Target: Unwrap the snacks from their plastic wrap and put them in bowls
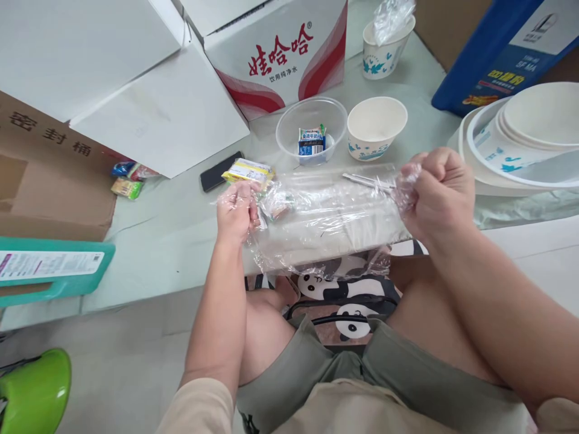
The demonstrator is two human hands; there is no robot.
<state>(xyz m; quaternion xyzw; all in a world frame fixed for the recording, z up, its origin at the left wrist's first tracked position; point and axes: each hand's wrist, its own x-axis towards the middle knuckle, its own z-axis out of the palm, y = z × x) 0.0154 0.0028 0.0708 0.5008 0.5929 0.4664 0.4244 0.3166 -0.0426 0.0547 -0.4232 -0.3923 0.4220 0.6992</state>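
Observation:
A clear plastic bag (325, 223) is stretched between my two hands above the table's front edge. My left hand (237, 208) is closed on its left end, and my right hand (436, 190) grips the bunched right end in a fist. Through or behind the film shows a thin whitish stick-like item (367, 181); whether it lies in the bag I cannot tell. Just beyond my left hand lies a yellow-and-white packet (248, 171), partly over a dark phone (218, 172). Farther back stand a clear plastic bowl (289, 129) holding a blue packet (312, 142) and a white paper bowl (377, 126).
Behind are a white-and-red carton (280, 66) and white boxes (158, 114). Stacked paper bowls (543, 114) sit in a larger tub at right, near a blue jug (488, 54). Another paper cup (384, 54) holds crumpled plastic. At left are a brown carton (54, 181) and teal container (90, 259).

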